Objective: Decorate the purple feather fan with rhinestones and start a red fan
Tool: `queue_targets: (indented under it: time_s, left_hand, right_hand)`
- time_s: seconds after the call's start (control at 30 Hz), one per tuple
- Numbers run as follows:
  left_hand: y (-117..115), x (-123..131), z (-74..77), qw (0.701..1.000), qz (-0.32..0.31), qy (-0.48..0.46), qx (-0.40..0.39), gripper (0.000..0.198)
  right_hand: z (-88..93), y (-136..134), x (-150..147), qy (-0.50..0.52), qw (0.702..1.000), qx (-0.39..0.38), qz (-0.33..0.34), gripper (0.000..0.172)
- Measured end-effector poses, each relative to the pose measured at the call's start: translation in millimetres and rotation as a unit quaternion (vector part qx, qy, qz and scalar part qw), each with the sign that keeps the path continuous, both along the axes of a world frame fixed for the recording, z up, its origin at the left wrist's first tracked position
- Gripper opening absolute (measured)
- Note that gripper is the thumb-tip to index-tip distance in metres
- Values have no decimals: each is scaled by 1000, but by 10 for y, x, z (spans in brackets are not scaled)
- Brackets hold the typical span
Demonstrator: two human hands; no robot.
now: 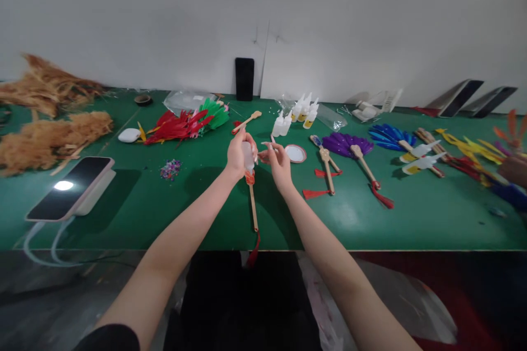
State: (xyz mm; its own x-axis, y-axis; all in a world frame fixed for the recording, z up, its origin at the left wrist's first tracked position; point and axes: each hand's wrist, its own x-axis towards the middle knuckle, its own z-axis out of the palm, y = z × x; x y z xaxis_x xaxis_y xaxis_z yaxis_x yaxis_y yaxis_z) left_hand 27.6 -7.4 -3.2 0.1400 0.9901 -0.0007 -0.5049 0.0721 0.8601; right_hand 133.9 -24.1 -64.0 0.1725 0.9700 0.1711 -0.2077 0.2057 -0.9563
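My left hand [237, 154] is wrapped round a small white glue bottle [248, 157], held nozzle down over the red-daubed top of a wooden fan handle [253, 205] lying on the green table [135, 203]. A red tassel [254, 252] hangs from the handle's near end over the table edge. My right hand [278, 161] is beside the bottle, its fingers pinched on a thin pale piece [272, 142] too small to name.
Red feathers [179, 126] and green feathers [214, 112] lie at back left, several glue bottles [297, 112] and a round lid [295, 153] behind my hands. Purple fan [348, 145], blue fan [387, 136] and handles at right; phone on stand [72, 186] left; another person's hand [514, 169] far right.
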Motion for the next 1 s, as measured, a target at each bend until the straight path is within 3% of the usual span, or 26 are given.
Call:
queue_targets:
  time_s: [0.17,0.37,0.67,0.9,1.0]
  left_hand:
    - [51,55,-36,999,16,33,-29,56]
    - [54,-40,-138,998,43,35,5,59]
    - [66,-60,-118,999,34,20,24,56]
    - [73,-104,-97,988,88,105,67,35]
    - [43,-102,-48,993,69,68,65,42]
  right_hand:
    - [145,168,-28,-11,1000,5,6,47]
    - [282,294,-250,-12,998,-12,65,52]
    - [154,180,-291,18,995,-33,94,48]
    - [143,164,-270,17,994,-26,105,56]
    - [143,155,-306,30,990,-30,133,58]
